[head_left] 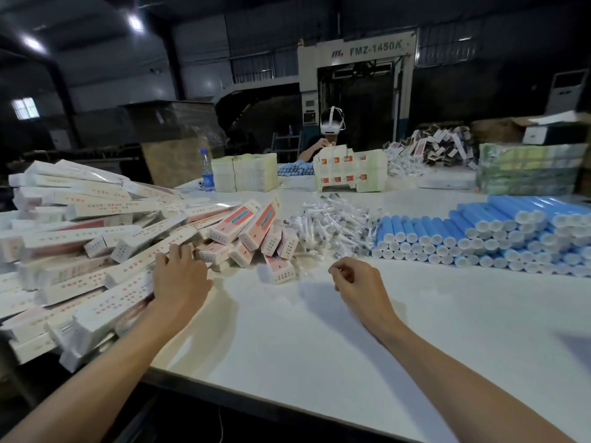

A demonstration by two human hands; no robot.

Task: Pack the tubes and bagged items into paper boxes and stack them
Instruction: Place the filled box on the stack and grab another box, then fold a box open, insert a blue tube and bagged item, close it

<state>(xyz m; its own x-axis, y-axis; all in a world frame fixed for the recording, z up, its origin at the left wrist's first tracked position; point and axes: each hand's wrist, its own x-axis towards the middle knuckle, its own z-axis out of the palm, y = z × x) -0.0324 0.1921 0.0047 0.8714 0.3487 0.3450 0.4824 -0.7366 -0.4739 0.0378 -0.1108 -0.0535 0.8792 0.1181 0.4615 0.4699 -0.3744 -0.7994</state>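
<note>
Nearest the camera, two bare forearms reached out over the white desk. The left hand lay flat with its fingers spread, the fingertips resting on the edge of a loose heap of long paper boxes; it gripped none of them. The right hand hovered just above the bare desk top, well apart from the left, its fingers loosely curled with the thumb near the forefinger and nothing visible between them.

The white and pink boxes sprawled over the left side of the desk, some hanging past its near edge. Just beyond the right hand lay a pile of small clear bagged items, touching the boxes on one side. To their right, blue tubes with white caps were stacked in rows, caps toward the camera.

Farther back stood a blue-labelled water bottle, pale stacks of flat cartons and wrapped bundles at the right. Behind them another person wearing a headset held something up with both hands. A large machine marked FMZ-1450K rose at the back
</note>
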